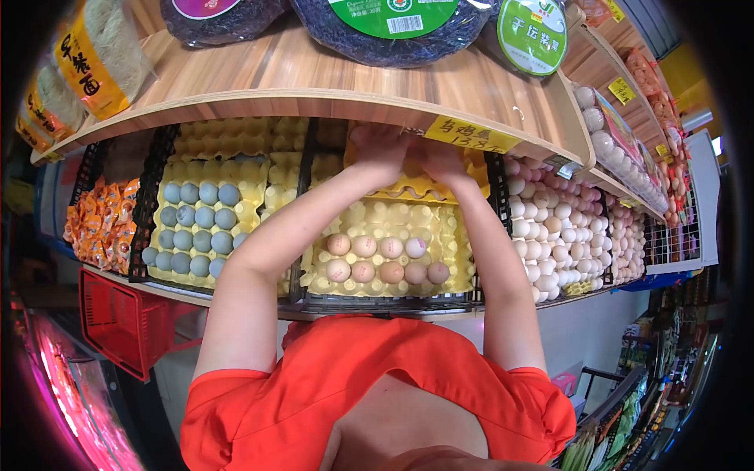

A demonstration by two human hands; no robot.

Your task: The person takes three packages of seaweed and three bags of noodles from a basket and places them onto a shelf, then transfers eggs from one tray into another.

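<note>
Up at twelve o'clock, under the wooden shelf [314, 94]: left hand [381, 153] and right hand [441, 162] side by side, fingers curled onto a yellow egg tray [416, 188], two-handed to keep it level. Brown eggs [385, 259] just below, at six o'clock.

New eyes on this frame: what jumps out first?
The left grip and right grip reach under the wooden shelf, both on a yellow egg tray at the back. Just below it, nine brown eggs lie in a mostly bare tray. Blue-grey eggs sit to the left, and pale eggs are piled to the right.
</note>
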